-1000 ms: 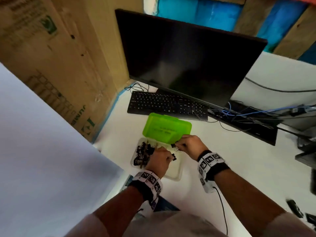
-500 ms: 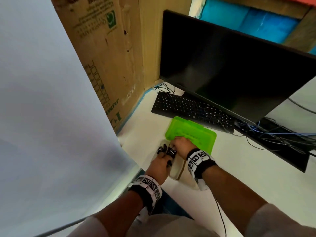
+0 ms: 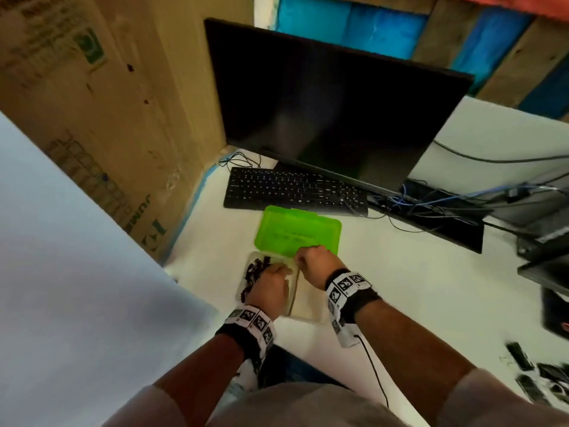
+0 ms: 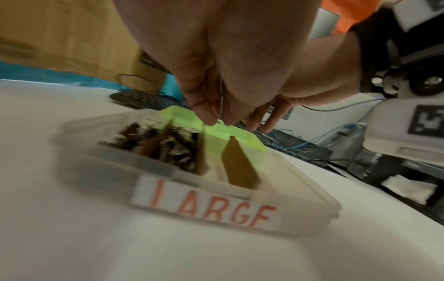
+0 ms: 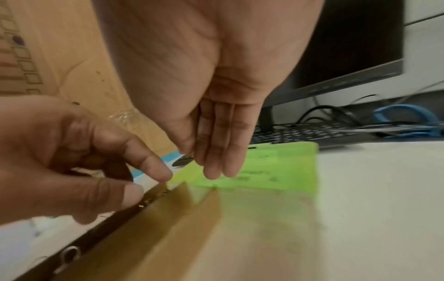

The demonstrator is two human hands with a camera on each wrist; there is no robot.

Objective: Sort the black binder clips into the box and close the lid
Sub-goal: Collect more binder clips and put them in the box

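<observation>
A clear box [image 3: 308, 306] labelled LARGE [image 4: 204, 205] lies on the white table, its green lid [image 3: 298, 232] open flat behind it. Brown card dividers [image 4: 240, 167] split the box. Several black binder clips [image 3: 254, 271] fill its left compartment [image 4: 153, 146]. My left hand [image 3: 274, 282] hovers over that compartment with thumb and fingertips [image 4: 211, 116] pinched together; a thin wire, seemingly a clip's handle, shows between them. My right hand [image 3: 311, 260] hangs over the box's far edge by the lid, fingers [image 5: 216, 167] straight and holding nothing.
A black keyboard [image 3: 292, 189] and monitor [image 3: 332, 103] stand just behind the lid. A tall cardboard carton [image 3: 92, 118] and a white panel [image 3: 61, 272] wall off the left. Cables [image 3: 431, 201] trail to the right. Several small black objects [image 3: 538, 374] lie at the table's near right.
A second ago both hands met at a clip over the box's middle. Now the right hand is off it with straight fingers, and the left hand has dropped over the left compartment.
</observation>
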